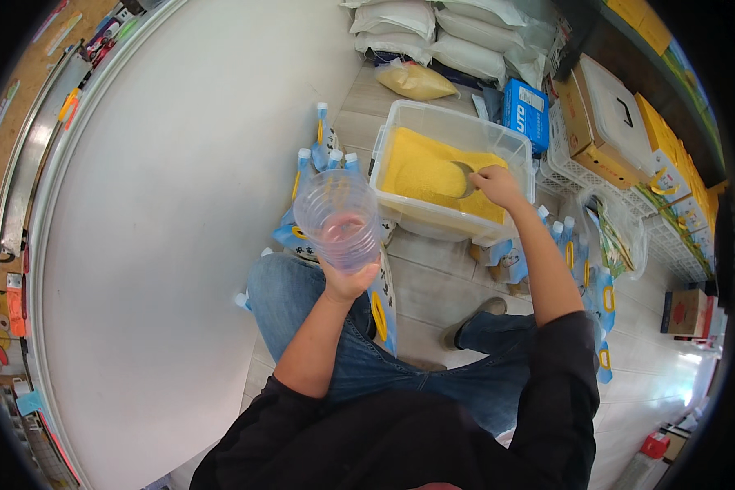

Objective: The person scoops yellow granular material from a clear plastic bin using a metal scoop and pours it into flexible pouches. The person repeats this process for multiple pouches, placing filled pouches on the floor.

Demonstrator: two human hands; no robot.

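Observation:
Low before me is a clear plastic storage bin (459, 212) holding fine yellow grain (422, 165). My right hand (499, 185) reaches over it and grips a metal scoop (467, 181), whose bowl is sunk among the grain. In my left hand (350, 280) is a clear ribbed plastic container (338, 214), held around its lower end beside the bin's left side. No grain shows inside the container. Just behind it stand blue-and-white spouted pouches (302, 177) with yellow handles, partly hidden by the container.
White sacks (398, 24) are stacked at the back, with a yellow-filled bag (415, 81) in front. A blue box (525, 113) and a cardboard box (594, 135) stand right of the bin. More spouted pouches (601, 294) line the right. A large white panel (159, 245) borders my left.

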